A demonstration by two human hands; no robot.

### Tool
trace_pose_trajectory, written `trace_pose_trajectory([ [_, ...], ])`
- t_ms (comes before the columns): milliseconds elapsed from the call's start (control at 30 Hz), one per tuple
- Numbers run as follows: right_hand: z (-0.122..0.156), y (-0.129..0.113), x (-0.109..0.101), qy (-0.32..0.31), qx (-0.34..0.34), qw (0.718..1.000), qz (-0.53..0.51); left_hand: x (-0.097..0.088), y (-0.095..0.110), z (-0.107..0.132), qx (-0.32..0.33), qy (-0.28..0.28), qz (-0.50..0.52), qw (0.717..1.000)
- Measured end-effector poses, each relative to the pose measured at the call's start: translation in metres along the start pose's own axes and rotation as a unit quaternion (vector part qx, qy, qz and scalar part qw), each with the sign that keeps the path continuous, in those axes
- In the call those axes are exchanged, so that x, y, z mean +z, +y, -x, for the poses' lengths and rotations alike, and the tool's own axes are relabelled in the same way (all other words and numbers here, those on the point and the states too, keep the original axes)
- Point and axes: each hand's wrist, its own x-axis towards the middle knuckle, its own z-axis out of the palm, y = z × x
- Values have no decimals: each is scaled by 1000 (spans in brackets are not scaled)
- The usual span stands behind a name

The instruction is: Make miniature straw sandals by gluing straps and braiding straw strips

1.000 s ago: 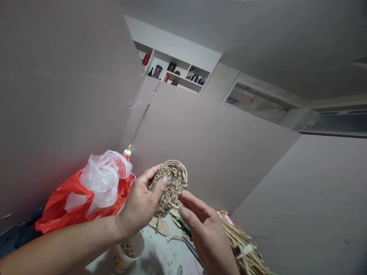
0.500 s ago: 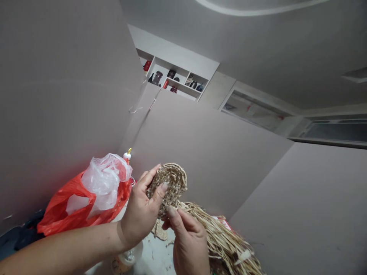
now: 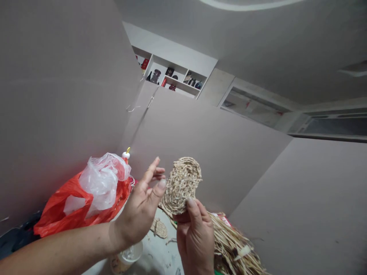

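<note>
A small woven straw slipper, oval with coiled braided rows, is held up in front of me. My right hand pinches its lower edge between thumb and fingers. Just left of it is my left hand, its fingers apart and holding nothing; whether the thumb tip touches the weave I cannot tell. Below, a second small woven straw piece lies on the white table. A bundle of dry straw lies to the right, partly behind my right hand.
At the left stands a red plastic bag with a crumpled clear bag on top. A plastic cup is under my left forearm. Walls close in behind the table, with a shelf niche high up.
My left hand has let go of the woven piece and its fingers have spread. My right hand has lifted the piece slightly to the right and turned it more face-on.
</note>
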Motion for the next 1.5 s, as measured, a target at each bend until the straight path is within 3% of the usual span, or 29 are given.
trace_pose_trajectory([
  [133,-7,-7,-8,-25,3,999,-25,-8,7,-14,10,37,-5,999],
  [300,-9,-5,-10,-68,15,998,-3,-9,1,-17,-54,-86,19,995],
  [400,-9,-5,-10,-70,2,997,23,-6,-1,-15,-52,-119,39,991],
  [700,-9,1,-16,-59,-50,995,64,1,0,-4,-34,-118,-2,992],
  [933,-5,7,-13,-22,-103,987,121,3,-7,-6,-8,-75,-30,997],
  [1100,-7,2,-17,-15,-153,978,139,0,-11,-13,-32,-126,-23,991],
  [1167,-8,-1,-20,-24,-161,974,160,-3,-11,-14,-26,-109,-45,993],
  [1300,-9,-4,-20,-78,-145,962,217,-7,-11,-18,15,16,-37,999],
  [1500,-8,-10,-19,-158,-126,945,258,-7,-7,-26,-12,4,58,998],
])
